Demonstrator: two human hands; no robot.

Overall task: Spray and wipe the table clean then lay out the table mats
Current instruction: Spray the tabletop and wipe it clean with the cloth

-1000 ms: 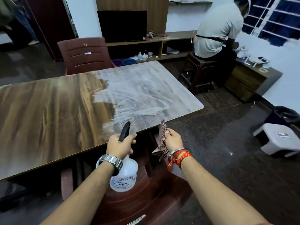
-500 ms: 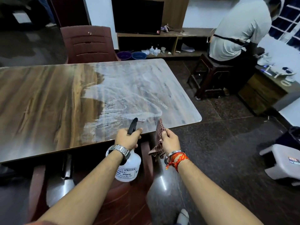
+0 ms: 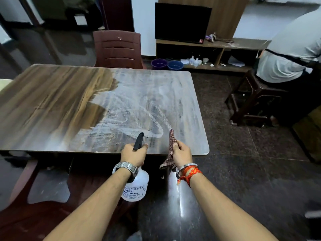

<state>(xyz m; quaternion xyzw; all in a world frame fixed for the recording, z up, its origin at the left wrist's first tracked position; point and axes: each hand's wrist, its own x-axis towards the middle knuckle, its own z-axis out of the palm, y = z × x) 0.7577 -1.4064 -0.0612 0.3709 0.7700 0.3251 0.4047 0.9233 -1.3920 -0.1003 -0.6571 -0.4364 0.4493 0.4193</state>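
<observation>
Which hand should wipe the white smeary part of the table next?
Probably the right hand: it grips the checked cloth at the near edge of the table, beside the white smears. The left hand is busy gripping the spray bottle.

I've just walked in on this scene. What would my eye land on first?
The wooden table stands out: its right half is covered in whitish smears, while the left half shows clean brown grain. At its near edge, the left hand grips a spray bottle and the right hand holds a checked cloth. At far right, a person in a grey shirt sits facing away.
</observation>
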